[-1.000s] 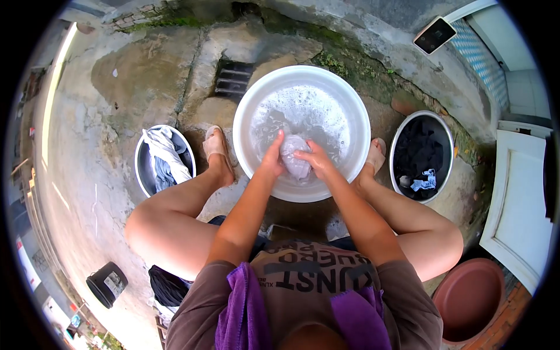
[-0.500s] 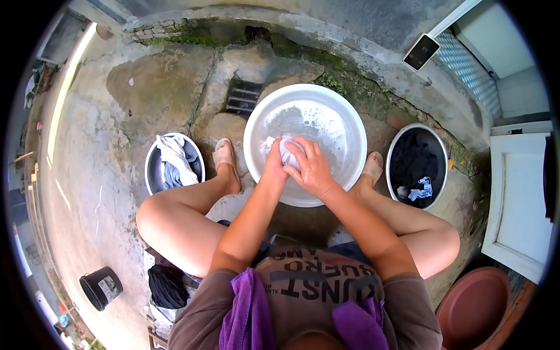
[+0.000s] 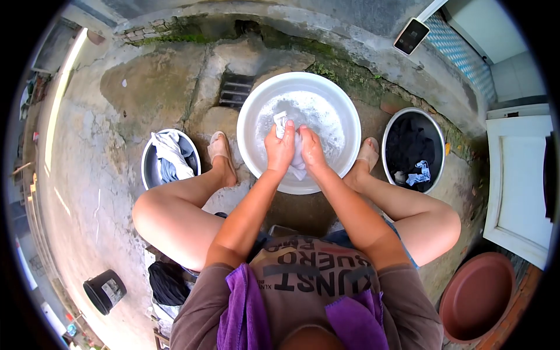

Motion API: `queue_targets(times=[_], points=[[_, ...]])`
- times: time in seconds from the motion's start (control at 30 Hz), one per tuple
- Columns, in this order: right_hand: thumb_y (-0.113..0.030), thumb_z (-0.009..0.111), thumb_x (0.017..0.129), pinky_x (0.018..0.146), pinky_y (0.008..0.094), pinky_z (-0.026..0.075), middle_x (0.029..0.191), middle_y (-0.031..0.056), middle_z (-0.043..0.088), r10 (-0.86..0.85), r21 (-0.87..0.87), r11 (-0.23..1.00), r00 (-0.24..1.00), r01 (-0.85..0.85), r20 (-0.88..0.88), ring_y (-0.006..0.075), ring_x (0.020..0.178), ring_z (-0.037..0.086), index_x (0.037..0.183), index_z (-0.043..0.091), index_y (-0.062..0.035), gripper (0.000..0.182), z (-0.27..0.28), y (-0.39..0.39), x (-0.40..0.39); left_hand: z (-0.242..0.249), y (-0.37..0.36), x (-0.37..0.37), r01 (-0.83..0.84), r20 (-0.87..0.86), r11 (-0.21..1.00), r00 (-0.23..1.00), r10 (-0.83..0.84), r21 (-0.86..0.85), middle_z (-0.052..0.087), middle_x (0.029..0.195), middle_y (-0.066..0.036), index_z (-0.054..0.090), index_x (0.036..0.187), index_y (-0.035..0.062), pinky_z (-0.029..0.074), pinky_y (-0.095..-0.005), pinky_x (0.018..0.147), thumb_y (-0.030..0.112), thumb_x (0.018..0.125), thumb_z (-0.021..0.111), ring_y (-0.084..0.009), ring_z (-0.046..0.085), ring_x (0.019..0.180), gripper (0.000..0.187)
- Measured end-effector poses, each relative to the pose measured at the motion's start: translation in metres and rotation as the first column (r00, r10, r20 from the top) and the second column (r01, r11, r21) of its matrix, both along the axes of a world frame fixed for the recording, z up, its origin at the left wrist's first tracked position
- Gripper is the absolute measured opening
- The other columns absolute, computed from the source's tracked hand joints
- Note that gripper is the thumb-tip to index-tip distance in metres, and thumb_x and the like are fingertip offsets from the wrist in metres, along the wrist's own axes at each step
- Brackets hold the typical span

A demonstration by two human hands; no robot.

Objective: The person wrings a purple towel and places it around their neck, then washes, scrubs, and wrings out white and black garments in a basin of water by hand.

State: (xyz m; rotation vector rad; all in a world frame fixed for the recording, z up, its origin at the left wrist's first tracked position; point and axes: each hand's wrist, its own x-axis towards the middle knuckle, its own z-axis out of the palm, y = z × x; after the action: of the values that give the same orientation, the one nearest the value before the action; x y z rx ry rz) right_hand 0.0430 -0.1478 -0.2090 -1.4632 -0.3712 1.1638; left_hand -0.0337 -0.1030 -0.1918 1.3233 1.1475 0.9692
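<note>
A large white basin (image 3: 251,116) of soapy water stands on the concrete between my feet. Over it, my left hand (image 3: 280,147) and my right hand (image 3: 311,149) are pressed side by side, both closed on a wet white cloth (image 3: 297,163). One end of the cloth sticks up above my left hand, the other hangs below the hands over the basin's near side. Foam covers the water behind the hands.
A metal bowl (image 3: 150,169) with white and blue clothes sits at my left. A metal bowl (image 3: 434,135) of dark clothes is at my right. A drain grate (image 3: 234,90), a black bucket (image 3: 105,290), a brown plastic tub (image 3: 479,296) and a white door (image 3: 519,186) surround me.
My hands moved from cupping the cloth low in the water to gripping it side by side above the water. The cloth now stretches up between them.
</note>
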Motion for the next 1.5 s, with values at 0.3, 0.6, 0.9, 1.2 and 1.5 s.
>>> queue_targets(times=[0.3,0.6,0.9,1.2,1.5], points=[[-0.038,0.038,0.094,0.083,0.0368,0.048,0.112,0.0149,0.054,-0.151,-0.157,0.984,0.885,0.089,-0.441,0.0225,0.096,0.057,0.122,0.041,-0.0005,0.048,-0.022,-0.011,0.022,-0.030,0.015,-0.020,0.279,-0.297,0.958,0.922,-0.249,0.061,0.059,0.084,-0.020,0.046,0.117,0.0069,0.045,-0.0423,0.066,0.040,0.084,0.056,-0.0358,0.059,0.077,0.047],[-0.032,0.048,0.091,0.088,0.0348,0.045,0.115,0.0131,0.049,-0.192,0.067,0.974,0.945,0.216,-0.263,0.0208,0.105,0.051,0.133,0.029,-0.0050,0.053,-0.010,-0.027,0.040,-0.031,0.000,-0.017,0.655,-0.332,0.737,0.741,-0.583,0.167,0.032,0.133,-0.016,0.039,0.132,0.0163,0.041,-0.0368,0.092,0.036,0.076,0.069,-0.0294,0.035,0.123,0.066],[-0.015,0.062,0.082,0.086,0.0308,0.044,0.128,0.0177,0.039,0.082,0.145,0.985,0.995,-0.090,0.054,0.0186,0.103,0.049,0.139,0.022,-0.0111,0.070,0.022,-0.026,0.037,-0.023,0.012,-0.026,0.391,0.211,0.850,0.918,-0.335,-0.353,0.058,0.105,-0.007,0.045,0.125,0.0061,0.044,-0.0287,0.080,0.031,0.085,0.061,-0.0157,0.053,0.099,0.050],[0.005,0.047,0.076,0.088,0.0274,0.040,0.130,0.0193,0.043,0.183,0.187,0.963,0.981,-0.192,0.065,0.0177,0.103,0.051,0.133,0.035,-0.0079,0.060,0.025,-0.028,0.056,-0.008,0.022,-0.032,0.340,0.435,0.825,0.891,-0.128,-0.452,0.060,0.106,-0.010,0.056,0.112,-0.0003,0.042,-0.0299,0.086,0.038,0.090,0.050,-0.0168,0.055,0.096,0.044],[-0.015,0.061,0.082,0.076,0.0235,0.043,0.089,0.0063,0.062,0.253,-0.005,0.967,0.956,-0.255,0.148,0.0119,0.083,0.056,0.102,0.060,-0.0026,0.024,0.014,-0.035,0.089,0.000,0.043,-0.045,0.424,0.721,0.681,0.655,0.226,-0.598,0.055,0.119,-0.012,0.046,0.123,0.0025,0.038,-0.0401,0.098,0.037,0.092,0.044,-0.0271,0.052,0.109,0.046]])
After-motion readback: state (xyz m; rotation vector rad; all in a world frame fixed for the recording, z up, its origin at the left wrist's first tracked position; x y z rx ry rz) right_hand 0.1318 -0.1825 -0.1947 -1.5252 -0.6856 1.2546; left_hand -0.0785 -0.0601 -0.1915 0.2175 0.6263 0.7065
